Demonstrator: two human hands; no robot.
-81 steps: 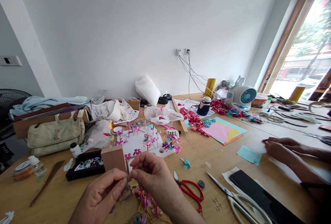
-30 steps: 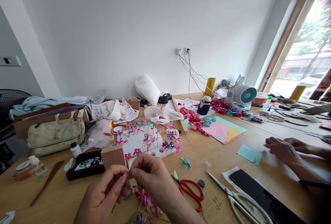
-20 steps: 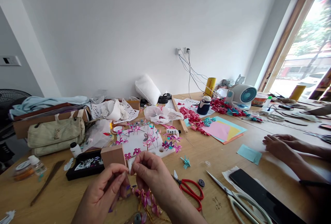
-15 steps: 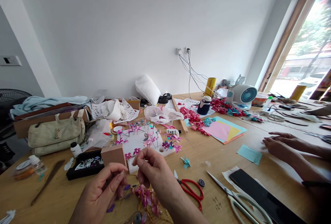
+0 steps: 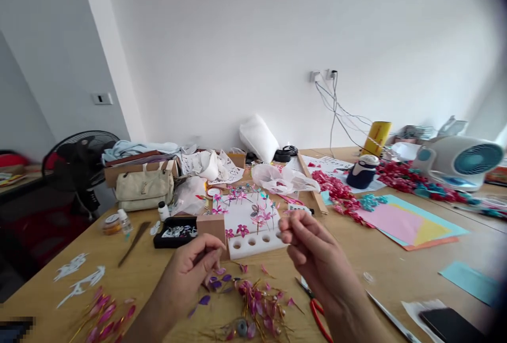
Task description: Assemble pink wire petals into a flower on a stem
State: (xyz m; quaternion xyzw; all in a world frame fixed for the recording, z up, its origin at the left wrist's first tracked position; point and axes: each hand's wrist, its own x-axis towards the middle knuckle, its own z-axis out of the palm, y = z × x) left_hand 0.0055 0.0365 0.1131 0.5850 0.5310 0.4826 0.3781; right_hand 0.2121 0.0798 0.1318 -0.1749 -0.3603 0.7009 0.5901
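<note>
My left hand (image 5: 192,272) is closed in a pinch, with thumb and fingertips together above the table, close to a brown block (image 5: 209,221). To its right my right hand (image 5: 311,240) also pinches, raised in front of a white foam stand (image 5: 259,240) with round holes. Whatever lies in either pinch is too fine to make out. Pink and magenta wire-stemmed flowers (image 5: 259,211) stand in the foam. Below and between my hands lies a heap of pink petals on golden wires (image 5: 257,303), with loose purple petals (image 5: 217,282) beside my left hand.
Red-handled scissors (image 5: 320,319) lie partly under my right forearm. More pink petals (image 5: 106,314) and white cut-outs (image 5: 85,282) are at the left. A black tray (image 5: 176,232), a beige bag (image 5: 144,187), coloured paper (image 5: 400,221) and a white fan (image 5: 459,158) stand or lie farther back.
My hands have moved apart, both still pinching. The view has turned left: another person's hands at the right have left the frame, and more of the table's left side shows.
</note>
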